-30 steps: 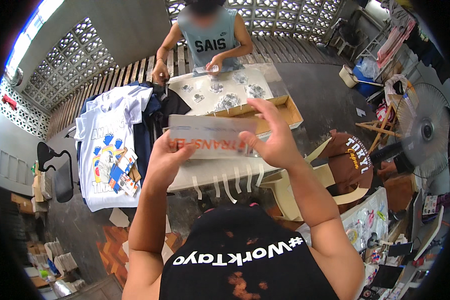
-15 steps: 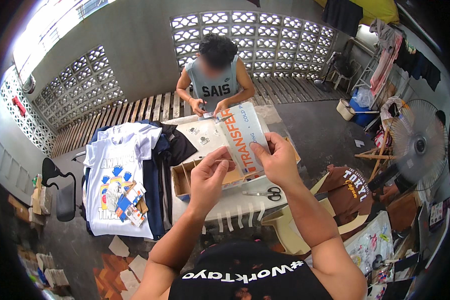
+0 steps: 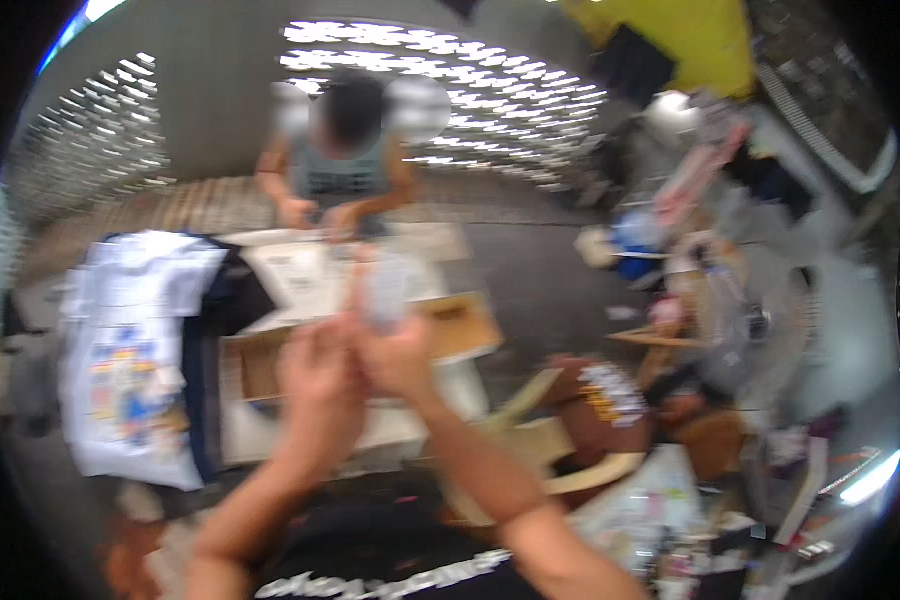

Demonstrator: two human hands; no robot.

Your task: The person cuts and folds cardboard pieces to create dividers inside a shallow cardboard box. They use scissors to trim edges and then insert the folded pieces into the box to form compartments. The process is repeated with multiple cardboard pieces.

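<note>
Motion blurs the whole view. A pale sheet with orange print [image 3: 383,286] stands up from my hands above the table. My right hand [image 3: 400,355] is closed on its lower part. Close against it is my left hand [image 3: 318,375], raised over the cardboard box; its fingers are smeared, so I cannot tell whether they grip the sheet. Behind my hands, the open cardboard box [image 3: 475,333] lies across the white tabletop [image 3: 290,285]. Any small thing between my hands is hidden.
Across the table a person in a grey sleeveless shirt [image 3: 348,178] works with both hands. A white printed T-shirt [image 3: 135,350] lies on dark garments at left. A brown garment [image 3: 595,415] hangs over a cream chair [image 3: 610,473] at right, near a fan [image 3: 750,315].
My view has swung to the right, so the scene sits further left. My hands have come together low on the sheet, which now looks narrower and more edge-on.
</note>
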